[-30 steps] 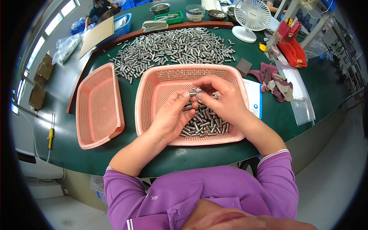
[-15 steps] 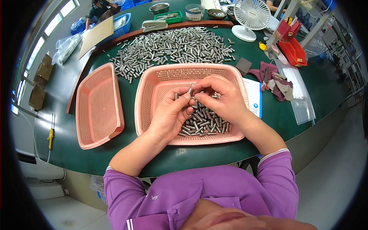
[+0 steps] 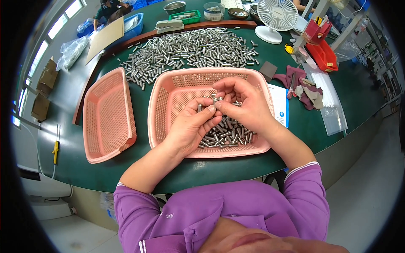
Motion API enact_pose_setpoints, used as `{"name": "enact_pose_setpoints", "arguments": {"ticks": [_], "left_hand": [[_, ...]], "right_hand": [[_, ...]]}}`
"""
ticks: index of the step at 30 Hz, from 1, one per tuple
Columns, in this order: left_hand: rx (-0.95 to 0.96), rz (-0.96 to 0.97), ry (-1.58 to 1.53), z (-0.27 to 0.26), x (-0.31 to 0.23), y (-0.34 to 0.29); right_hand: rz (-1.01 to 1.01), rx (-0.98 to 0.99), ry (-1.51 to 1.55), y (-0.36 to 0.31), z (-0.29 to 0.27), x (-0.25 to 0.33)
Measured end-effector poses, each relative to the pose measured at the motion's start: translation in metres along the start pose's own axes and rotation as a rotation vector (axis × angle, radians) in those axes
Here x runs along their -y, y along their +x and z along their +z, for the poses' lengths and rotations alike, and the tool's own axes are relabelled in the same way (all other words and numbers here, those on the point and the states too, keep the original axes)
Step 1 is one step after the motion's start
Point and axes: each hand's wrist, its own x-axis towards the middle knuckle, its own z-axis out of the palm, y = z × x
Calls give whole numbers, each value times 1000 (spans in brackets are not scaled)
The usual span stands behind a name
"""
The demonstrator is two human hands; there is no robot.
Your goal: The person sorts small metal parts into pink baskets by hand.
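My left hand [image 3: 190,126] and my right hand [image 3: 244,103] meet over a pink perforated plastic basket [image 3: 162,90]. Both are closed, fingertips pinching small shiny metal pins [image 3: 217,100] between them, end faces turned up. Fingers partly cover these, so I cannot tell exactly which hand bears which pin. Another pin [image 3: 200,108] pokes up by my left fingers. Below the hands, a heap of short cylindrical pins [image 3: 230,133] lies in the near right part of the basket. A large spread of similar loose pins [image 3: 190,50] covers the green table [image 3: 185,175] beyond it.
Left of the basket stands a second pink basket [image 3: 107,126], tilted. A wooden strip [image 3: 139,40] borders the pins. At the right are a white fan [image 3: 276,19], a red bin [image 3: 322,57], rags [image 3: 310,90] and plastic bags [image 3: 331,109]. A yellow-handled tool [image 3: 55,152] lies far left. Another person [image 3: 112,10] sits beyond.
Both hands have shifted slightly right. The pin that stood tilted between the fingertips now shows its end upward beside another. My right fingers have lifted and spread a little.
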Motion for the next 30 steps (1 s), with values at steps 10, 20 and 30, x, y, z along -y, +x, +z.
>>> {"name": "enact_pose_setpoints", "arguments": {"ticks": [10,20,30], "left_hand": [[18,-7,8,6,-1,-2],[47,0,-14,0,0,1],[50,8,-22,-2,2,1]], "right_hand": [[-100,-3,-41,-2,0,2],[-17,13,96,1,0,0],[8,17,107,0,0,3]]}}
